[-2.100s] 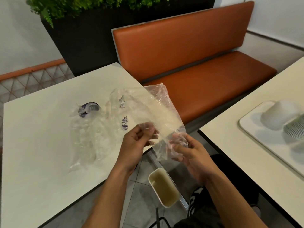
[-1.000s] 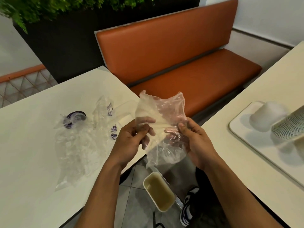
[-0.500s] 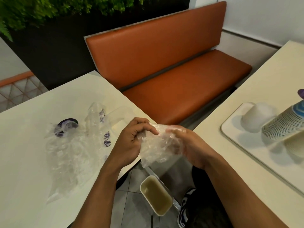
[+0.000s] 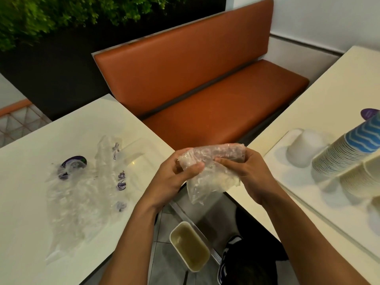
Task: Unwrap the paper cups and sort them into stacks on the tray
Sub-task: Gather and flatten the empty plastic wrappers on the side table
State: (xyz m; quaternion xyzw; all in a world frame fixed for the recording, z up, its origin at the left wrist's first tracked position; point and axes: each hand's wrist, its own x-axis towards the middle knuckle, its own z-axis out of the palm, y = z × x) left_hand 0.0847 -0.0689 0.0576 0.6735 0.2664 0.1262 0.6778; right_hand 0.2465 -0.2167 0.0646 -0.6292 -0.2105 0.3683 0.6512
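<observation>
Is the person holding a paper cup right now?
No, the left hand and right hand grip only a crumpled plastic wrapper.

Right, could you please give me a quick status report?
Left hand and right hand grip bunched wrapper. Cup stacks on tray. Loose wrappers on left table.

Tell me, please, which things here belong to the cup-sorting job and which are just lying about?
Job in hand:
clear wrapper, held between left hand and right hand
cup stacks
tray

Lying about:
empty wrappers on the left table
orange bench
floor tub
plant
</observation>
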